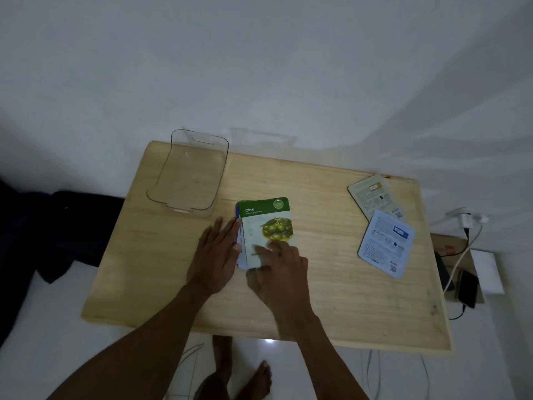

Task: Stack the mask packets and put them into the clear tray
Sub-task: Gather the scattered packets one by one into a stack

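1. Head view: a wooden table (331,284) is seen against a white wall, its far edge touching or just beside the wall and its near edge open toward the person.
2. A small stack of mask packets (266,226) is laid near the table's middle, an olive packet on top, with a blue edge showing beneath it along the left side.
3. The left hand (215,256) is held flat, fingers extended and spread, pressed against the stack's left edge; nothing is gripped.
4. The right hand (278,272) is laid on the stack's near part, fingers stretched forward on the top packet, not curled around it.
5. The clear tray (164,180) is set at the far left corner, apart from the stack, with bare wood between them.
6. Two more packets are left near the right edge: a cream packet (372,196) farther back, and a pale blue packet (386,243) overlapping its near end.
7. A wide strip of bare table is seen between the stack and those packets.
8. A charger and cables (467,226) are seen beyond the right edge, off the table.
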